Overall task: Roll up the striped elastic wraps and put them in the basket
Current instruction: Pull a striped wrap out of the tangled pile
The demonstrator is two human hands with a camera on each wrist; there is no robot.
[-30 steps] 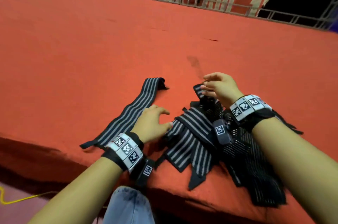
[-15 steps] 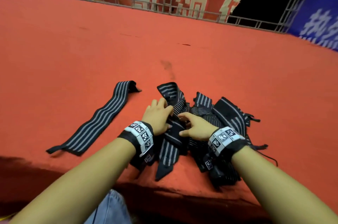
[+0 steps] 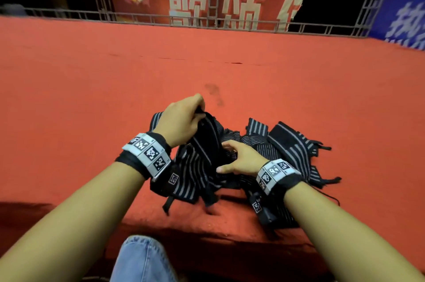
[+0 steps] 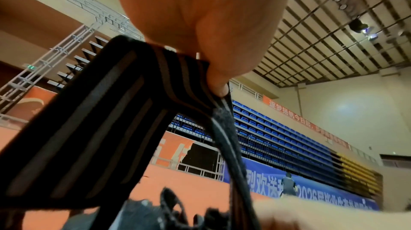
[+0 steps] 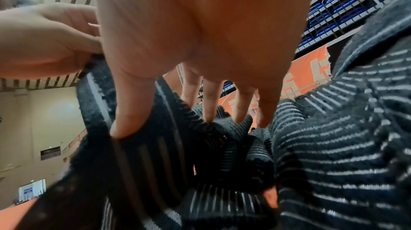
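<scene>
A pile of black elastic wraps with grey stripes (image 3: 292, 143) lies near the front edge of the red platform. My left hand (image 3: 200, 109) pinches the end of one striped wrap (image 3: 207, 134) and holds it raised above the pile. In the left wrist view the left hand (image 4: 200, 22) grips the folded end of that wrap (image 4: 100, 110). My right hand (image 3: 230, 157) holds the same wrap lower down. There the wrap (image 5: 144, 154) passes between the thumb and fingers of the right hand (image 5: 200, 40), just over the pile (image 5: 333, 146). No basket is in view.
The red carpeted platform (image 3: 230, 63) stretches far ahead to a metal railing (image 3: 207, 21) with banners behind. Its front edge (image 3: 207, 231) drops off just below the pile. My knee in jeans (image 3: 142, 258) is under that edge.
My left hand has risen and lifted one wrap's end out of the pile. The right hand has shifted onto that wrap. The long flat wrap at the left is no longer in frame.
</scene>
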